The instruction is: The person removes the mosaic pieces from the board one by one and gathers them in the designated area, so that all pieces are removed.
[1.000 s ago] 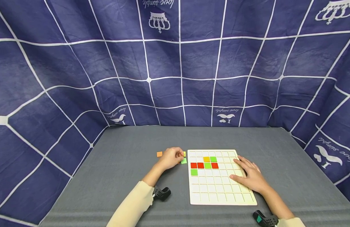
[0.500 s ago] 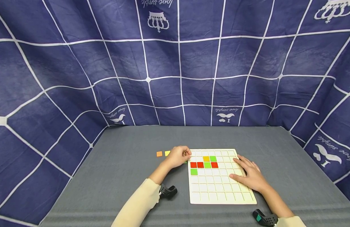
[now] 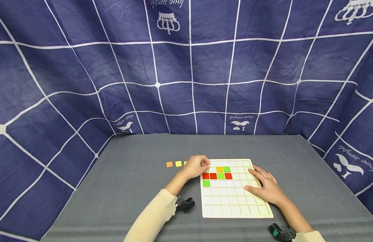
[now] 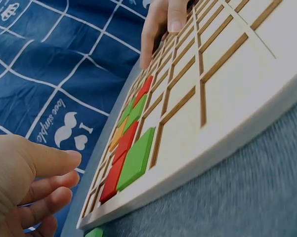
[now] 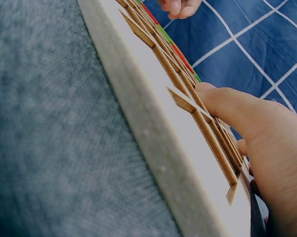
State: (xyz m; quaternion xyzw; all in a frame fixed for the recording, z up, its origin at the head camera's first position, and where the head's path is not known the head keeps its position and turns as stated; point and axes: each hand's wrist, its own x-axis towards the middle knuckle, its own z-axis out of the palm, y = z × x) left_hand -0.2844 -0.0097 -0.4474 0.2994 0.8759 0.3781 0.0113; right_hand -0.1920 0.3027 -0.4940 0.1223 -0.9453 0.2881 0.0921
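Observation:
My left hand is over the far left corner of a pale gridded board, thumb and fingers bent toward each other. In the left wrist view no tile shows at those fingertips; I cannot tell whether they hold one. Square tiles lie in the board's cells: red tiles, green tiles and an orange-yellow tile. My right hand rests on the board's right edge with spread, relaxed fingers. Its thumb lies over the cells in the right wrist view.
Left of the board, an orange tile and a yellow tile lie on the grey cloth, another yellow one partly behind my left hand. A green tile peeks out beside the board's edge. A blue checked curtain stands behind.
My left hand has moved right, from the loose tiles to above the board's far left corner, uncovering a yellow tile. My right hand has stayed on the board's edge.

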